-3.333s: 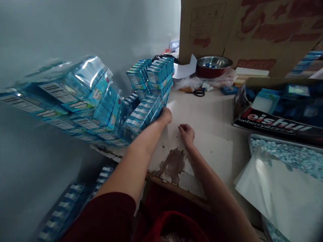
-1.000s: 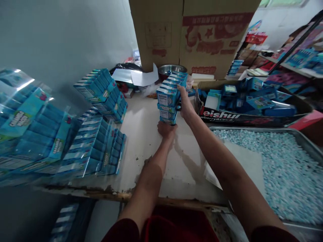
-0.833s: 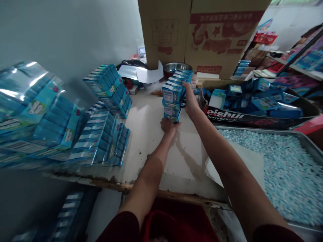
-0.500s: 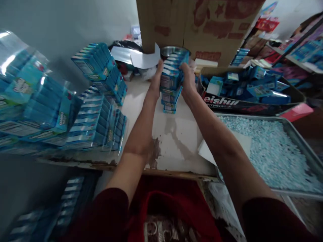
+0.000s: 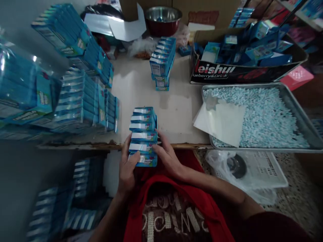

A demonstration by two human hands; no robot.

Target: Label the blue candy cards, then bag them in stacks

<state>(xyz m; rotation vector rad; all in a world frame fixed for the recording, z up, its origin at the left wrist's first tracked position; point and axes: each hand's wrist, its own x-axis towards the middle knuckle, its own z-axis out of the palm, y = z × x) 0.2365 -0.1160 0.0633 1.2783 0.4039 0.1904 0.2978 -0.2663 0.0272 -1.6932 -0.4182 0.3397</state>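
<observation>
A row of several small blue candy boxes is between my hands at the table's front edge. My left hand grips its left side, with the thumb on the nearest box. On the right side, my right hand presses its fingers against the row. The boxes' white-striped edges face up, and the near end overhangs my lap. Farther back on the table stands a stack of similar blue boxes, apart from both hands.
Plastic-wrapped blue boxes crowd the left side. On the right lie a metal tray of pale blue candies with paper on it, and a black carton of blue boxes. A steel bowl sits at the back.
Both hands have come back from the stack at the rear to the table's front edge, now holding a row of boxes. The rear stack stays behind. The view has tilted downward.
</observation>
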